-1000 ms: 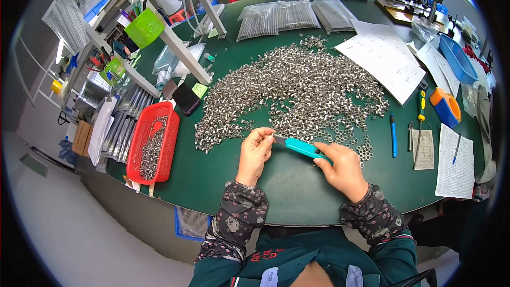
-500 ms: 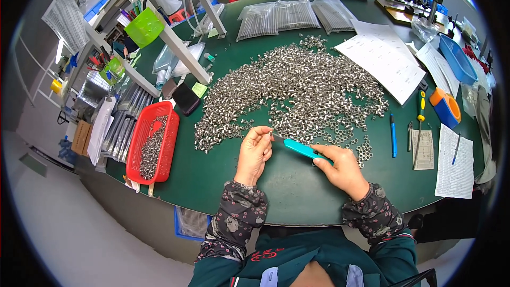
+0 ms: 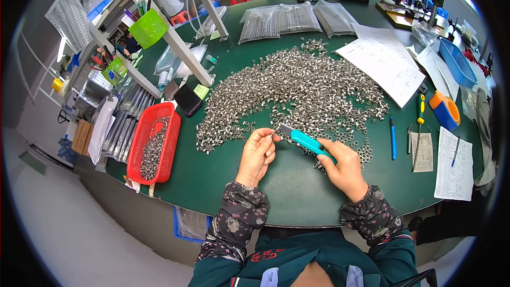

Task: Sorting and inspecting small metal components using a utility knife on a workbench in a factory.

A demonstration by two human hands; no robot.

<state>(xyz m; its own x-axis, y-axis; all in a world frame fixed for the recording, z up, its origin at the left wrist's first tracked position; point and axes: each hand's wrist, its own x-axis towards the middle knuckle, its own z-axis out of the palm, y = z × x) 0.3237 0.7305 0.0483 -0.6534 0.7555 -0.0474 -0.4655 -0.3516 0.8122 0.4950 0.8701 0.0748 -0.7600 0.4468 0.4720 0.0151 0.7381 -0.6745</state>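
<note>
Between the thumb and forefinger of my left hand [image 3: 257, 154] is a tiny metal ring, mostly hidden by the fingertips. My right hand [image 3: 344, 167] is wrapped round a teal utility knife [image 3: 309, 142], its blade pointing up and left. The blade tip is just apart from the left fingertips. Beyond both hands spreads a wide heap of small silvery metal rings [image 3: 297, 82] on the green table [image 3: 287, 196]. A red plastic basket [image 3: 174, 146] at the left holds more of these small metal pieces.
Bagged metal tubes [image 3: 296, 18] lie behind the heap. To the right are paper sheets [image 3: 380, 58], a blue pen [image 3: 393, 138], a yellow-handled screwdriver [image 3: 421, 107] and an orange-and-blue tape dispenser [image 3: 445, 110]. A dark phone-like object [image 3: 188, 100] and a shelf leg [image 3: 186, 56] stand left.
The knife blade has moved away from the left fingertips and tilts more steeply upward. My right hand has shifted slightly; the left stays almost in place, still pinching.
</note>
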